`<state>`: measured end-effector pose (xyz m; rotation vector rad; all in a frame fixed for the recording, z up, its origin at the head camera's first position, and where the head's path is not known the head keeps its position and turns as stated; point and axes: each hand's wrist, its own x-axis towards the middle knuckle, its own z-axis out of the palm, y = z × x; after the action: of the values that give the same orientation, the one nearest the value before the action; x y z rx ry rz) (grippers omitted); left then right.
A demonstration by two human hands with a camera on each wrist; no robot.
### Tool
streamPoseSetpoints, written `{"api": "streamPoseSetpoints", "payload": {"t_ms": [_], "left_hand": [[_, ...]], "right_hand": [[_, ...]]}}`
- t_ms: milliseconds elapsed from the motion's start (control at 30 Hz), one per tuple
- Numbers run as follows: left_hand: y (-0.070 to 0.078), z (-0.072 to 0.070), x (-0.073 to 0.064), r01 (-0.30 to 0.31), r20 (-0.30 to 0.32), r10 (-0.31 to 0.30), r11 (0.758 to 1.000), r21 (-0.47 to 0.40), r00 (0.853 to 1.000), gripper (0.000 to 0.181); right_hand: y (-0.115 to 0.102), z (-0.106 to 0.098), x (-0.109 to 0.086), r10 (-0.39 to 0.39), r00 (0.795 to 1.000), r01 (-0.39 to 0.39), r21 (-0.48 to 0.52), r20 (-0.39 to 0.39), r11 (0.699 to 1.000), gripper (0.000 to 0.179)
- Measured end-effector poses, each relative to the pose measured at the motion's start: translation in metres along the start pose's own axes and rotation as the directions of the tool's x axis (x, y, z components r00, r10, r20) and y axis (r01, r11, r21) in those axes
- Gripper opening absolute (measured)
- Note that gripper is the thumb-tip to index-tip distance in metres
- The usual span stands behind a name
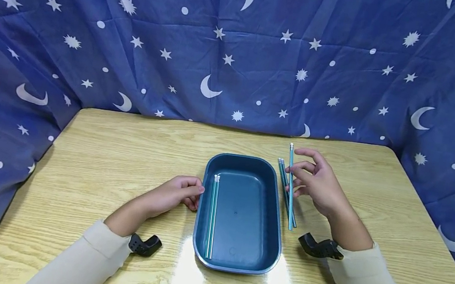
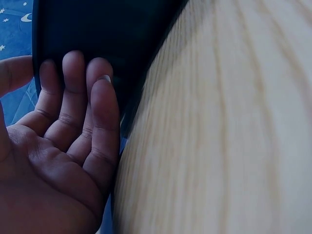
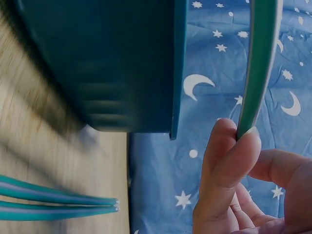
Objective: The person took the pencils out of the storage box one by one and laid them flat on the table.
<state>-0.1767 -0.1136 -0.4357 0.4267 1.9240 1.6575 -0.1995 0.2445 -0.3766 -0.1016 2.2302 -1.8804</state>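
Now, a teal pencil [image 1: 290,203] is pinched between thumb and finger of the right hand [image 1: 319,183], just off the blue tray's [image 1: 245,216] two o'clock side! Inside, two pencils [image 1: 212,217] hug the nine o'clock wall, bare floor toward three. Well apart from the right, the left hand [image 1: 177,192] grips the rim at nine. Outside, two loose pencils [image 1: 283,173] lie at two. Counter [image 1: 123,147] stretches toward nine and three, its twelve o'clock edge meeting starry curtain [image 1: 263,70].

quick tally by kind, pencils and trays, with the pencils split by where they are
Pencils in tray: 2
Pencils on table: 2
Pencil in right hand: 1
Tray: 1
Total: 6
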Motion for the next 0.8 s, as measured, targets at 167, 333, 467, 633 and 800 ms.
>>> {"api": "streamPoseSetpoints", "payload": {"t_ms": [167,333,467,633,800], "left_hand": [[0.0,0.001,0.0,0.005,-0.001,-0.005,1.0,0.0,1.0,0.024],[-0.002,0.001,0.001,0.002,-0.003,-0.002,1.0,0.0,1.0,0.024],[-0.003,0.001,0.001,0.003,-0.001,-0.003,1.0,-0.001,1.0,0.024],[-0.004,0.001,0.001,0.002,-0.003,-0.002,1.0,0.009,1.0,0.025],[-0.004,0.0,0.001,0.003,-0.005,-0.003,1.0,0.013,1.0,0.026]], "right_hand": [[0.005,-0.004,0.002,0.017,1.0,-0.017,0.01,0.003,1.0,0.04],[0.01,-0.008,0.004,0.029,1.0,-0.029,0.025,0.0,0.999,0.041],[0.014,-0.009,0.005,0.037,0.999,-0.036,0.029,-0.001,0.999,0.042],[0.019,-0.011,0.007,0.035,0.999,-0.035,0.03,-0.003,0.999,0.04],[0.021,-0.012,0.009,0.038,0.999,-0.038,0.034,-0.004,0.999,0.04]]}}
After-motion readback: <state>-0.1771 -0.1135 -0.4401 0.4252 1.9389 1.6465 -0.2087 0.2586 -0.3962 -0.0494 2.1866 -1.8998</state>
